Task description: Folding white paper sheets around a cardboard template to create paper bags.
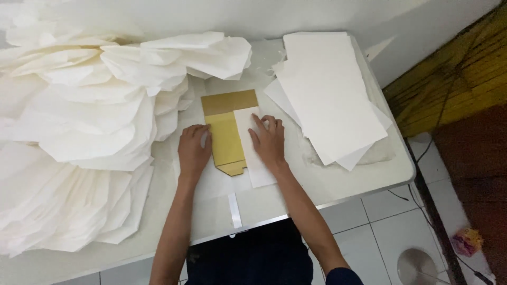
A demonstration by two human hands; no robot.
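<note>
We see both hands flat on a white table [327, 184], working a gold card [228, 132] w/ white paper [252, 153] wrapped partly over it. The card lies btwn the two hands, roughly centre of the table, long axis running away from the person; its far end is a wider, darker gold band, near end tapers to a blunt point.

Left hand [193, 150]: palm down, fingers stretched out and together, pressing on paper at the card's left edge, fingertips touching the gold. Nothing gripped, just pressing flat.

Right hand [268, 141]: also palm down, fingers spread a bit, lying on the white paper strip that covers the card's right side. Fingertips reach up near the darker band. Not clasping anything, flat press only.

Near the table's front edge, just below the card, a narrow white strip [234, 210] lies lengthwise.

To the right of the right hand, close by, a stack [327, 89] of white sheets, skewed, overlapping. To the left, well past the left hand, a big heap of tissue [90, 132], crumpled and fanned, covering that whole side. Tiled floor [380, 232] below the table.
</note>
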